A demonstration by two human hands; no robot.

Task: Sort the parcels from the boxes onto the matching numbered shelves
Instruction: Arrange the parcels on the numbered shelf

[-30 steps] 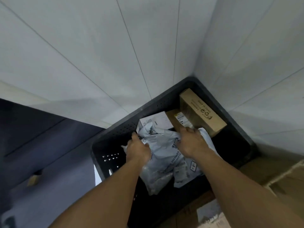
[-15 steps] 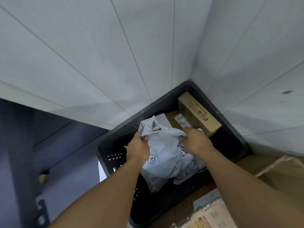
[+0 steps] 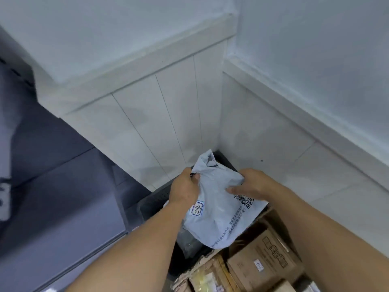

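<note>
I hold a grey plastic mailer bag (image 3: 216, 216) up over the black crate (image 3: 154, 200) in the corner. My left hand (image 3: 184, 186) grips its upper left edge. My right hand (image 3: 251, 184) grips its upper right side, fingers spread across the front. A white sticker with a handwritten number (image 3: 196, 209) sits on the bag just below my left hand, and a QR code (image 3: 244, 200) is printed beside my right hand. The bag hides most of the crate's inside.
A cardboard box (image 3: 273, 218) holding brown cartons (image 3: 259, 264) stands at the lower right, next to the crate. White tiled walls (image 3: 168, 123) meet in a corner right behind. Dark grey shelving (image 3: 52, 165) runs along the left.
Both hands have lifted the grey bag up out of the crate. My view has tilted upward, so the crate has sunk low in the frame and the cartons at lower right show.
</note>
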